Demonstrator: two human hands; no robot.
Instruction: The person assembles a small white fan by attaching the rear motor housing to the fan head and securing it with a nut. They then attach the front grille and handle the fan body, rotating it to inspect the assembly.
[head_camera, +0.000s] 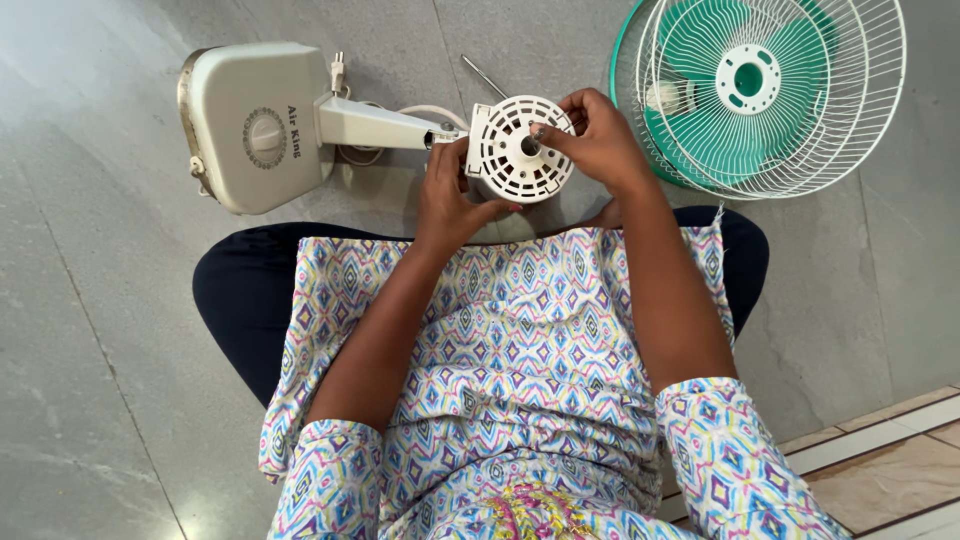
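Seated on a grey stone floor (100, 400), we grip the round white slotted plastic motor housing (518, 150) of a dismantled table fan: left hand (452, 195) clamped on its lower edge, right hand (598, 140) pinching at its centre shaft. White wire guards and green blades (765, 90) lie just beside.

Clad in a loose tunic (520, 350) printed with small diamonds of blue, pink, yellow and purple on white; elbow-length sleeves (730, 450), yellow-pink embroidery at the neckline, dark navy trousers (240, 300).
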